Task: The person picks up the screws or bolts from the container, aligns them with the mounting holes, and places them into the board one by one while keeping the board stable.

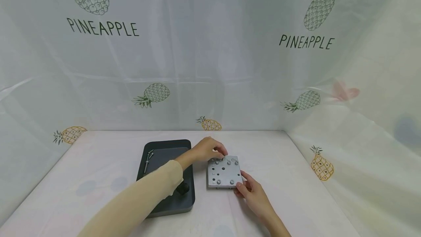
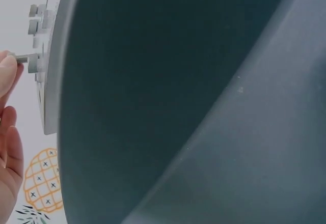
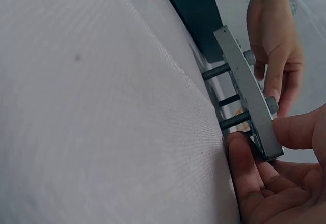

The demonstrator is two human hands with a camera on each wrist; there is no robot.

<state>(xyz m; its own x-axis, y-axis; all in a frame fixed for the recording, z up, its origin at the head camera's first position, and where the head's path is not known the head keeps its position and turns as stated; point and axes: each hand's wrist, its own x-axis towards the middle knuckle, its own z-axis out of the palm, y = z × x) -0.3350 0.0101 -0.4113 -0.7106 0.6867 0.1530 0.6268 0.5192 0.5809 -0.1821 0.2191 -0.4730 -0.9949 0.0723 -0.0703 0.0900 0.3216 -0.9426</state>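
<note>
A square silver metal plate (image 1: 227,174) with holes and several socket-head bolts (image 1: 219,181) lies on the table, right of the tray. In the right wrist view, threaded bolt shanks (image 3: 216,72) stick out under the plate and hold it above the cloth. My left hand (image 1: 208,150) is over the plate's far left edge. Its thumb and finger pinch a thin metal rod (image 2: 22,59), whose end meets a bolt head in the left wrist view. My right hand (image 1: 252,193) grips the near right corner, thumb on top and fingers underneath.
A dark grey tray (image 1: 167,153) stands left of the plate, partly covered by my left sleeve (image 1: 144,196). In it lie slim metal pieces (image 1: 147,163) and a black object (image 1: 182,188). A pineapple-print curtain (image 1: 210,46) hangs behind the white-covered table.
</note>
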